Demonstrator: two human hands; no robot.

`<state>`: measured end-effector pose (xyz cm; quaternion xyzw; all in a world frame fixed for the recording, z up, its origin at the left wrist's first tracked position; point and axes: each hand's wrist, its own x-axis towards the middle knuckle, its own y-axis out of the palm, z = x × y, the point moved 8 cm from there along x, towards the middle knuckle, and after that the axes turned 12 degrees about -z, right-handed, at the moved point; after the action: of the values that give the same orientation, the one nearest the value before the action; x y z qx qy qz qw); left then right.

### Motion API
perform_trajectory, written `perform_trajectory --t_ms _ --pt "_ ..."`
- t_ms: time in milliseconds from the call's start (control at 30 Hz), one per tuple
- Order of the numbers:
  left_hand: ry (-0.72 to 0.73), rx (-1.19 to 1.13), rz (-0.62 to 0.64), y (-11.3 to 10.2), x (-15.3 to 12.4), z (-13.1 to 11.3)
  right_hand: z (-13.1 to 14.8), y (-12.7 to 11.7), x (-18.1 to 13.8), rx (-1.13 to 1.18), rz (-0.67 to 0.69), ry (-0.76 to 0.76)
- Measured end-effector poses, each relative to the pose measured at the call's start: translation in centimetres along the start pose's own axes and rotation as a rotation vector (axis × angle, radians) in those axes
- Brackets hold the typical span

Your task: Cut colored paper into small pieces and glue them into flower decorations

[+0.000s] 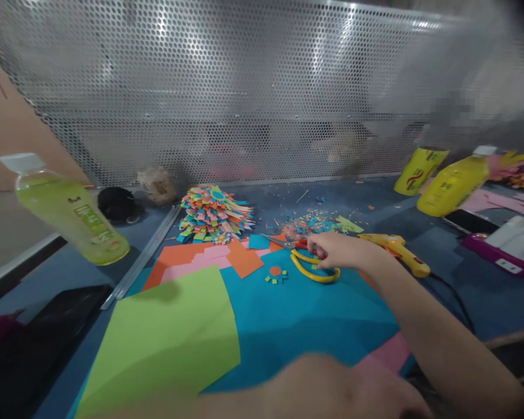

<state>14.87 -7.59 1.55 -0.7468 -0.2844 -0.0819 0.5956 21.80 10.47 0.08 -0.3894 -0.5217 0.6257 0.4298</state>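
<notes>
My right hand (334, 250) reaches over the paper, its fingers curled at the handles of scissors (317, 274) with yellow loops and red parts. Their metal blades point left. My left hand (318, 381) is a blur at the bottom edge, close to the camera; its fingers cannot be made out. Just left of the scissors, a small orange paper circle (275, 270) lies among tiny green and blue squares. Beneath are a large blue sheet (305, 314), a light green sheet (170, 331) and an orange piece (244, 259). A pile of fringed paper flowers (213, 212) stands behind.
Small paper scraps (314, 224) are scattered at the back. A yellow glue gun (397, 250) with a cable lies right of my right hand. Clear sticks (144, 256) and a green bottle (70, 212) are on the left. A yellow bottle (454, 183) stands at right. Perforated metal (244, 87) borders the back.
</notes>
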Motion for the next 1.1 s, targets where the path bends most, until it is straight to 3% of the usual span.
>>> perform_trajectory --t_ms 100,200,333,500,667,867,933,1100 --pt "-0.188 0.054 -0.122 -3.3 0.4 4.8 0.1 0.2 0.1 -0.063 -0.009 0.066" --pt "-0.260 0.255 -0.063 -4.2 0.6 8.4 0.4 0.4 0.0 -0.102 0.017 0.126" --pt "-0.215 0.359 0.012 -3.2 0.8 9.8 0.6 -0.9 -0.6 -0.114 -0.005 0.127" --pt "-0.200 0.496 0.048 -1.0 1.8 10.5 -0.6 -3.5 -1.0 -0.089 -0.132 0.067" --pt "-0.081 0.557 0.057 1.0 3.1 9.7 -1.1 -4.4 -0.8 -0.099 -0.197 0.070" --pt "0.189 0.591 0.045 2.3 2.1 5.1 0.7 -2.1 -0.9 -0.101 -0.090 0.058" --pt "0.264 0.656 -0.015 2.1 1.4 3.6 1.6 -1.2 -1.1 -0.107 -0.083 0.066" --pt "0.289 0.661 -0.073 1.2 0.3 2.3 3.9 -0.2 -2.0 -0.084 -0.101 0.064"
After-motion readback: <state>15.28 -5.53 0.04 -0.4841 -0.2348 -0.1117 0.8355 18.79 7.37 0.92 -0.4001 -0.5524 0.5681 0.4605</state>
